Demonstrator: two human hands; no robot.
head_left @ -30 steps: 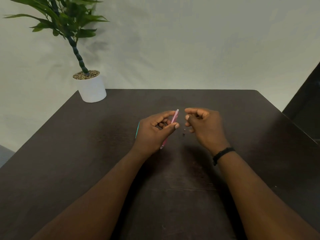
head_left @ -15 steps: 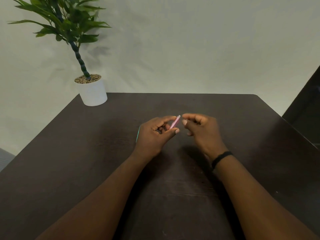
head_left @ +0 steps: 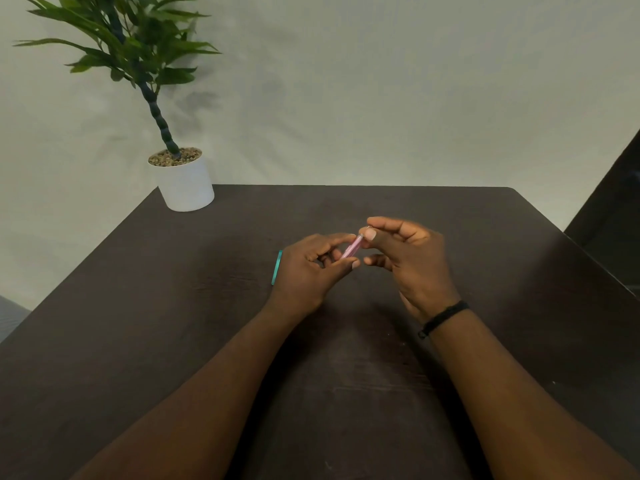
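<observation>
A thin pink pen-like tube (head_left: 352,248) is held slanted above the dark table (head_left: 173,306). My left hand (head_left: 311,271) pinches its lower part between thumb and fingers. My right hand (head_left: 408,261), with a black band on the wrist, has its thumb and forefinger closed at the tube's upper tip, where a small pale part shows. A teal stick (head_left: 276,267) lies on the table just left of my left hand, partly hidden by it.
A white pot (head_left: 187,183) with a green plant stands at the table's far left corner. A pale wall lies behind. A dark piece of furniture (head_left: 613,230) stands at the right edge of view.
My right hand has moved up and in, from beside the tube to its upper tip. The small dark piece seen below my right hand a second ago is out of sight.
</observation>
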